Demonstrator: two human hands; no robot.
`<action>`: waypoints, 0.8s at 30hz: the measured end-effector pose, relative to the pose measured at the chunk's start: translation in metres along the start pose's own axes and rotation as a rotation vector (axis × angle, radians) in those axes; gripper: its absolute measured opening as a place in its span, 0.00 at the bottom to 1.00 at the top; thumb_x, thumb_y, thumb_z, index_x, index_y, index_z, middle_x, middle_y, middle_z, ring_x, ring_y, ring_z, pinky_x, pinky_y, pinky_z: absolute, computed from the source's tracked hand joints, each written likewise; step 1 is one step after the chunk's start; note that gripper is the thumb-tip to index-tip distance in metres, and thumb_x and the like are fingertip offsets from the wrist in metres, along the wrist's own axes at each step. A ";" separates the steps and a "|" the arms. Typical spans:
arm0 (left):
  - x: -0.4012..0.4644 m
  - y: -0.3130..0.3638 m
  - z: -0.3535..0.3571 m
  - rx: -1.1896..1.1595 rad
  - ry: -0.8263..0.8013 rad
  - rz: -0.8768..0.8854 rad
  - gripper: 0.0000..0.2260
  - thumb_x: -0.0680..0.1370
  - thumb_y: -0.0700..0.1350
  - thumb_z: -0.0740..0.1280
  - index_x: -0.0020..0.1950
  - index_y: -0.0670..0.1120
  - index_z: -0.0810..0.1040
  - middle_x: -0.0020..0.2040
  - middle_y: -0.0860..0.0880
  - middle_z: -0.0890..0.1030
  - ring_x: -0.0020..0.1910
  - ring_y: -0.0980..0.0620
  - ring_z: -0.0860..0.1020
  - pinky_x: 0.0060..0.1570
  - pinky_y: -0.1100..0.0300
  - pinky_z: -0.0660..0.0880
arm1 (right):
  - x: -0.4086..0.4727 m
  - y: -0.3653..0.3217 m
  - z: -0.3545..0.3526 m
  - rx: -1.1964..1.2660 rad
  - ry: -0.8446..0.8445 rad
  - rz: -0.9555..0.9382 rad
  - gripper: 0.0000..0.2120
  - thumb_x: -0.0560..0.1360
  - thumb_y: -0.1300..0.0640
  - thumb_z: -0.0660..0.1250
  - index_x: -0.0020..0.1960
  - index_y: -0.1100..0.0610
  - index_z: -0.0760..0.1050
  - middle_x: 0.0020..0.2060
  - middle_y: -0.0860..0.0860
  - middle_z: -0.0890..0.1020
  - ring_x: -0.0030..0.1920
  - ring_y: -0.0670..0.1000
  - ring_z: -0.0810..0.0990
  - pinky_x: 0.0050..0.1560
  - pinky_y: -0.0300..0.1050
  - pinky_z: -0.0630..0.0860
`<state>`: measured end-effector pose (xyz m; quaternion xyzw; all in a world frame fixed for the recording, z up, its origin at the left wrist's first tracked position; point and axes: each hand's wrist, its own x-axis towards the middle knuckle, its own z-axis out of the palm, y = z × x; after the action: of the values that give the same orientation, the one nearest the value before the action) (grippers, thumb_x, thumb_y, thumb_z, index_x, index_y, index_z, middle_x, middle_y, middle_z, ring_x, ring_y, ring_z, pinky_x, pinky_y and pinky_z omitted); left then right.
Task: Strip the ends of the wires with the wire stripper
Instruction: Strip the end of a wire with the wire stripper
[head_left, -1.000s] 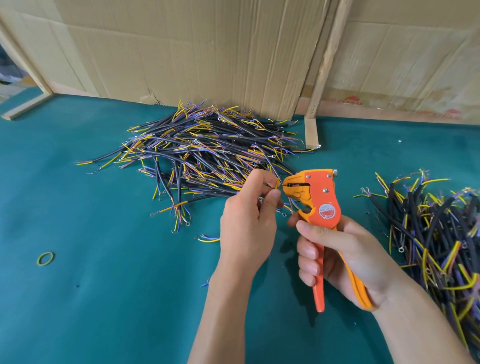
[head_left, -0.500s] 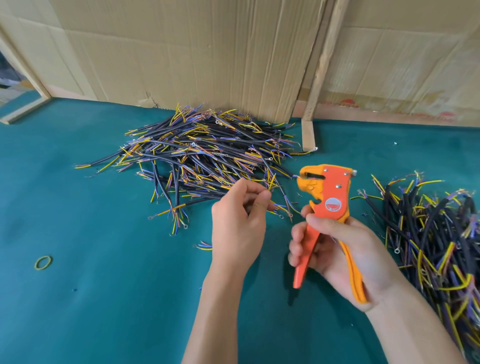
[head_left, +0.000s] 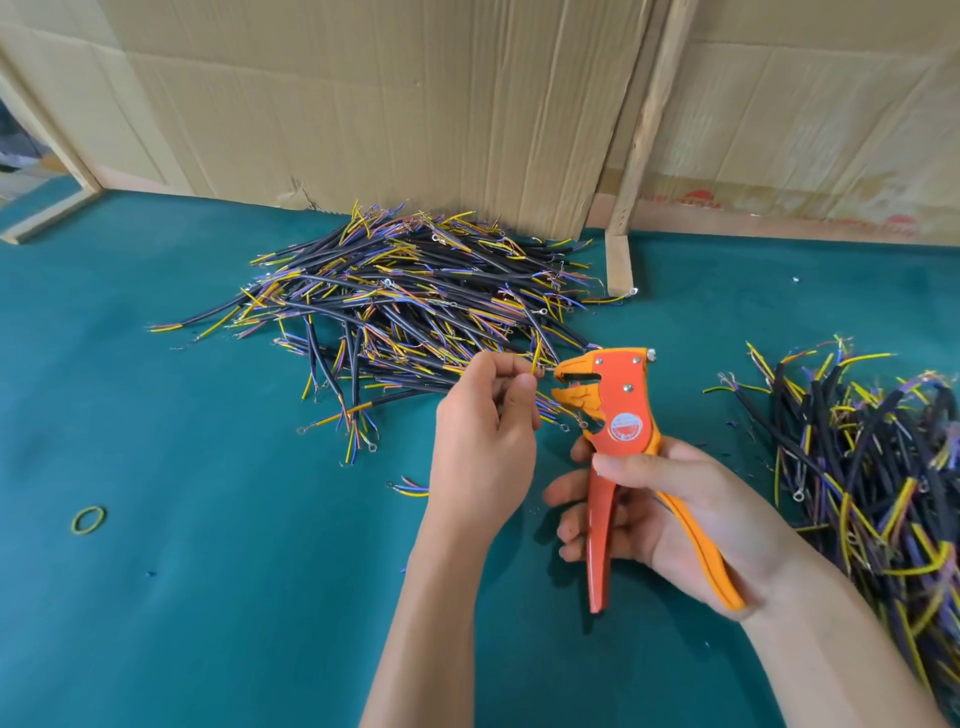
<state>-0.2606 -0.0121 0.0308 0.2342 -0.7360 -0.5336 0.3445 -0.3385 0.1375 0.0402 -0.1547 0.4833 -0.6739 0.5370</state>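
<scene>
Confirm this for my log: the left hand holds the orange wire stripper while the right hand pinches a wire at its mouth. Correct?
The hands are swapped. In the head view the right hand holds the orange wire stripper, and the left hand pinches the wire at its mouth.

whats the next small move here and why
Probably slide the yellow wire pinched in the left hand rightward into the stripper: its mouth looks open, the wire tip sits just short of it, and the right hand holds the handles unsqueezed.
</scene>
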 end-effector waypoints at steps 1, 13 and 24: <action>0.000 0.000 0.000 0.003 -0.011 0.006 0.05 0.83 0.38 0.62 0.49 0.45 0.76 0.32 0.53 0.76 0.30 0.60 0.73 0.33 0.71 0.67 | 0.000 0.000 0.001 0.000 0.002 0.000 0.21 0.61 0.54 0.85 0.50 0.58 0.84 0.50 0.72 0.82 0.40 0.66 0.84 0.44 0.61 0.81; 0.001 -0.004 -0.005 0.029 -0.112 0.079 0.09 0.83 0.37 0.59 0.50 0.51 0.72 0.33 0.51 0.75 0.34 0.52 0.70 0.38 0.58 0.69 | -0.001 -0.002 0.001 -0.001 0.023 -0.006 0.23 0.59 0.54 0.86 0.50 0.60 0.83 0.50 0.73 0.81 0.39 0.67 0.83 0.43 0.61 0.82; -0.001 0.003 -0.003 -0.008 -0.133 0.104 0.09 0.76 0.37 0.65 0.42 0.51 0.70 0.30 0.53 0.62 0.31 0.52 0.62 0.32 0.60 0.61 | -0.003 -0.005 0.001 -0.025 0.002 0.004 0.22 0.60 0.54 0.85 0.50 0.59 0.83 0.50 0.72 0.82 0.40 0.66 0.83 0.43 0.62 0.82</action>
<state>-0.2578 -0.0121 0.0337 0.1586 -0.7663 -0.5322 0.3231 -0.3390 0.1394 0.0455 -0.1597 0.4925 -0.6670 0.5358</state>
